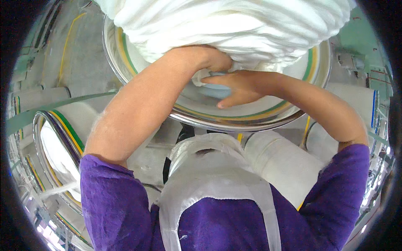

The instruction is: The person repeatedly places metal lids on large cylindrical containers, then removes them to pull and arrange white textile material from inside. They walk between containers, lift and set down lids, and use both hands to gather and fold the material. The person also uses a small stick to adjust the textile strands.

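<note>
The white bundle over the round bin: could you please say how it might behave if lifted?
The white bundle would probably sag, since it lies in soft folds. It may prove bulky, as it stretches across much of the round bin.

The heap of white, soft strands (234, 29) ran past the upper edge, its top cut off, and it hid the far rim of the round container (234, 122). The left hand (215, 60) curled inward, its fingers mostly out of sight, so their grip could not be told. The lower edge cropped the purple shirt (222, 221). The left sleeve (111, 196) covered part of a striped container (77, 115). Bright shapes (48, 238) at lower left were too blurred to name.
</note>
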Available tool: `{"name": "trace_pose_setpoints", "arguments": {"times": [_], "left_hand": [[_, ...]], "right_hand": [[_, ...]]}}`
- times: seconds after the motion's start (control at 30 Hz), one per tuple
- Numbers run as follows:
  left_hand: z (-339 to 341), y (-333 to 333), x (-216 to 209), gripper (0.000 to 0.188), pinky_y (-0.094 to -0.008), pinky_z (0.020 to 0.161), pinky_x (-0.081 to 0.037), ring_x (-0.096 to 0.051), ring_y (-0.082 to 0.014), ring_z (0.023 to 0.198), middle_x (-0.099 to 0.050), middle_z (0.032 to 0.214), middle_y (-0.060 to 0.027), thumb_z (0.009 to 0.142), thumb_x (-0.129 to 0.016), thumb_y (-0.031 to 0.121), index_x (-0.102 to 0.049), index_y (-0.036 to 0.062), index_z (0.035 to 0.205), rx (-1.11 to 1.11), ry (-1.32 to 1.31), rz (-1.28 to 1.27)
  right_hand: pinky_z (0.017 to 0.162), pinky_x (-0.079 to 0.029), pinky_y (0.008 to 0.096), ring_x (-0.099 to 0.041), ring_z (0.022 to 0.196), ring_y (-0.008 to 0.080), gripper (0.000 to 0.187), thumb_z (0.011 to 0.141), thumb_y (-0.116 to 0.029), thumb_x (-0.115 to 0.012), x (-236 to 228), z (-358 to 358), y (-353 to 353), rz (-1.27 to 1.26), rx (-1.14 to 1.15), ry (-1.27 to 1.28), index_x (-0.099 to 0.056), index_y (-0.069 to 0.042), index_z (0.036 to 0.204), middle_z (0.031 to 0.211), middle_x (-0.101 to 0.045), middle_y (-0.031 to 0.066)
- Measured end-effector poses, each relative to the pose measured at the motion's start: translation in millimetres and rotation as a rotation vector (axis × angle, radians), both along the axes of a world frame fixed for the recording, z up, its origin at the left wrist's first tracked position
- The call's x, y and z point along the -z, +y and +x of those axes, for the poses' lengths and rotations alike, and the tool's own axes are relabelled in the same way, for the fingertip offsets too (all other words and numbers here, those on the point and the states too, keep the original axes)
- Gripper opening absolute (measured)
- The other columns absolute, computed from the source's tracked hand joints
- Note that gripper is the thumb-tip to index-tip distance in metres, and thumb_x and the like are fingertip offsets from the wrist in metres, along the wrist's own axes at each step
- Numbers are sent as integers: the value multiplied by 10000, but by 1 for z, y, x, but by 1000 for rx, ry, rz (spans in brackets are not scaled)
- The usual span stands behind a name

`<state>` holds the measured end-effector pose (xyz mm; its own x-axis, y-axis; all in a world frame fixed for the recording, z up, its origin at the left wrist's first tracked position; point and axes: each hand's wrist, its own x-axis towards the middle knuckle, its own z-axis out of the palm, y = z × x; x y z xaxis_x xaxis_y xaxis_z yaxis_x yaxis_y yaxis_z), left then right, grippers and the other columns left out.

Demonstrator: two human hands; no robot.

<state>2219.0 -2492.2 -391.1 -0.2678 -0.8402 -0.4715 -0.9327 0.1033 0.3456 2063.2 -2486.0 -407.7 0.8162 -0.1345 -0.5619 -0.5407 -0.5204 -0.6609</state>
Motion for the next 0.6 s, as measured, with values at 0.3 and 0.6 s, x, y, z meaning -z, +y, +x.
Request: {"name": "trace_pose_setpoints", "arguments": {"times": [0.3,0.6], "left_hand": [[5,1,-16,411,-365,892,-506,-653,-249,1024,-688,1098,-135,898,-570,377,-675,42,1112,141,157,178],[-6,-15,-35,412,-312,696,-544,-688,-183,811,-694,866,-71,913,-593,423,-657,17,925,337,405,706]], "right_hand": [[1131,-325,404,-424,1347,346,665,929,-459,-577,24,32,-4,54,-93,270,-427,-73,1450,1434,-462,227],[1039,-413,387,-531,1245,310,528,935,-437,-584,-7,-22,-18,7,-431,432,-585,-62,1307,1260,-617,158]]}}
